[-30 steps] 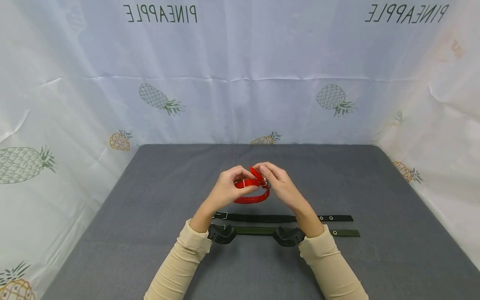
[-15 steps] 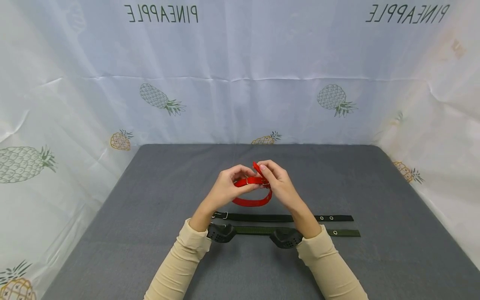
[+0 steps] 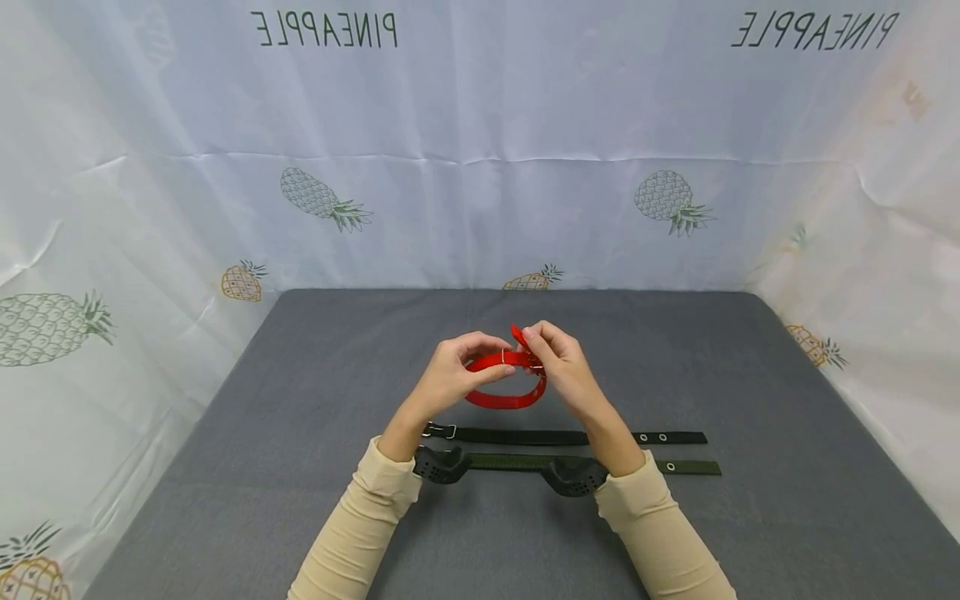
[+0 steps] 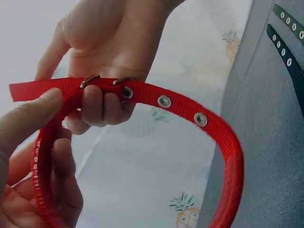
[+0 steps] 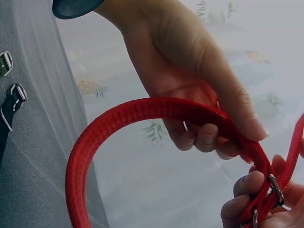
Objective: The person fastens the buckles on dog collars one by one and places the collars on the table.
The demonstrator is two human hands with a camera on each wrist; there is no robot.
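Nearest us, at 6 o'clock, two cream sleeves (image 3: 360, 521) come in over the grey worktop (image 3: 787, 517), each wrist carrying a black camera housing. Just beyond the wrists lie an olive strap (image 3: 693, 467) and a black strap (image 3: 525, 436), flat and parallel, running 9 to 3 o'clock, buckles at the 9 o'clock end. We judge they are laid out straight so each can be picked up in turn.

Beyond them, centre, both hands are raised together above the worktop, clamped on the red collar (image 3: 506, 398), which is bent into a loop. The left hand (image 3: 450, 379) pinches the strap on the 9 o'clock side; the right hand (image 3: 562, 371) grips at the metal buckle (image 3: 534, 363), the loose tip sticking up toward 12 o'clock. This hold likely steadies the loop while the end is worked at the buckle.

The head view hides the hardware. The left wrist view shows eyelets (image 4: 164, 101) and the buckle bars under the right fingers (image 4: 102, 104). The right wrist view shows the left thumb (image 5: 237, 111) pressed along the strap.

Farthest, a pineapple-print sheet (image 3: 480, 167).
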